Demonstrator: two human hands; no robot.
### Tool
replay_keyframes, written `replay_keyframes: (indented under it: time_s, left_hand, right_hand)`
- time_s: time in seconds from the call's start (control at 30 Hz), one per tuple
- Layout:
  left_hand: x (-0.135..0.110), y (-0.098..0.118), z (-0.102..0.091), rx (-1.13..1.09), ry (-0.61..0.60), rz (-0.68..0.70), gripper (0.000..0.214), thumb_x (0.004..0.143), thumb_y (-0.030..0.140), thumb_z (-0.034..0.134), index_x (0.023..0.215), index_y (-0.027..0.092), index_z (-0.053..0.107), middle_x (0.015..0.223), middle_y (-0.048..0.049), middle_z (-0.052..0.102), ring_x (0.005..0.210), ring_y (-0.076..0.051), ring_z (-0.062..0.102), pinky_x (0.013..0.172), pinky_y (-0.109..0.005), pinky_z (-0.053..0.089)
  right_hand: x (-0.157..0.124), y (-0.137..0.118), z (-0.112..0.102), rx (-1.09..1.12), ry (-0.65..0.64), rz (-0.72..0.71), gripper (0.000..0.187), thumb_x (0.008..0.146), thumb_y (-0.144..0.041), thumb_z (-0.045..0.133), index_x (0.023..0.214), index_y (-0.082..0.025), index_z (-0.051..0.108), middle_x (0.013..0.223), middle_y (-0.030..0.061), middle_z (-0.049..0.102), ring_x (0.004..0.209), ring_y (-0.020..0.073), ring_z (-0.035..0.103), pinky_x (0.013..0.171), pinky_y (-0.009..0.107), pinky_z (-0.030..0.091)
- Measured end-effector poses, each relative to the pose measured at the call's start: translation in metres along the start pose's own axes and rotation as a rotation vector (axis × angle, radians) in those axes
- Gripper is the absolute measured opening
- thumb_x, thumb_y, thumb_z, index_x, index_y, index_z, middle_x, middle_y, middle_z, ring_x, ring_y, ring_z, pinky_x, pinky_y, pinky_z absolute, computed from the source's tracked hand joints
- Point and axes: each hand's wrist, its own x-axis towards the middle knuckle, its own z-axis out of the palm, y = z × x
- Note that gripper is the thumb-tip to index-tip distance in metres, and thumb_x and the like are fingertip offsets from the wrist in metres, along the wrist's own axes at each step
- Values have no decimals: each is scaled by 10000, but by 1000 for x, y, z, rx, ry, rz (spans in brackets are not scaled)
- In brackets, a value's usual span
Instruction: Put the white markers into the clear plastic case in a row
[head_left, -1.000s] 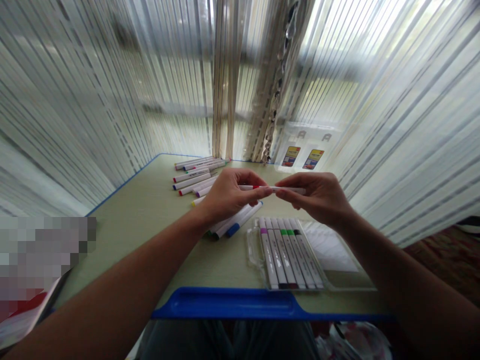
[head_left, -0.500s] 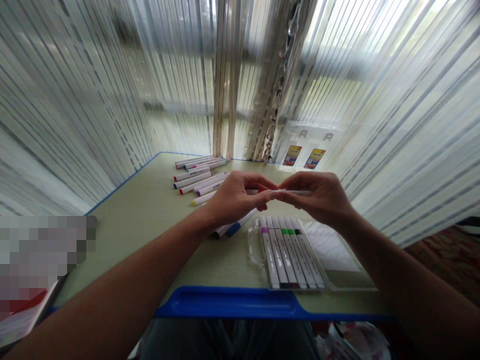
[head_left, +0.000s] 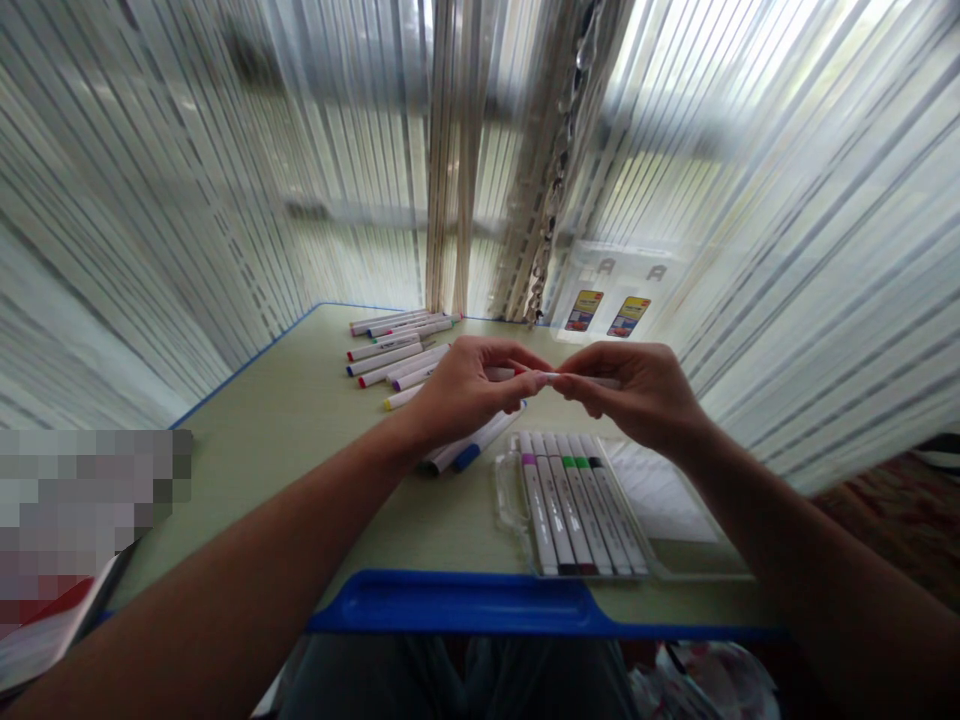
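My left hand [head_left: 465, 388] and my right hand [head_left: 637, 392] meet above the middle of the green table [head_left: 300, 430]. Together they pinch one white marker [head_left: 577, 380] held level between them. The left fingers close on the cap end, the right fingers on the barrel. Below the right hand lies a clear plastic case [head_left: 600, 505] holding several markers side by side. A few loose markers [head_left: 469, 452] lie under my left hand. A fan of several more markers [head_left: 394, 350] lies further back on the table.
Striped sheer curtains [head_left: 187, 200] hang close around the table on the left, back and right. Two small cards [head_left: 604, 312] show behind the curtain at the back. The table has a blue front tray edge [head_left: 450, 605]. A book corner [head_left: 52, 635] lies at bottom left.
The red gap seen between cap and barrel a second ago has closed as my hands came together. The hands have stayed in place since.
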Motion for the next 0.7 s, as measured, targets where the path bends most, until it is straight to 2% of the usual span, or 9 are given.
replay_keyframes:
  time_s: [0.37,0.57,0.7]
  left_hand:
    - [4,-1,-7,-61,157,-26,165,814,239,724,889,93,732,692,-25,656,535,-76,559,529,-217,467]
    - [5,-2,-7,-209,191,-65,121,808,225,710,842,109,704,641,3,598,514,-71,517,514,-222,435]
    - [6,0,-7,-271,191,-75,108,843,214,656,794,119,671,610,20,544,491,-68,480,485,-219,414]
  right_hand:
    - [2,2,-2,233,36,36,171,849,-305,748,958,-183,801,688,29,713,448,75,516,402,229,401]
    - [2,3,-4,421,9,127,234,881,-360,704,1005,-178,784,835,78,760,487,90,533,414,250,394]
    - [3,-1,-4,452,33,161,289,860,-415,714,1002,-172,778,784,71,752,456,91,516,394,254,388]
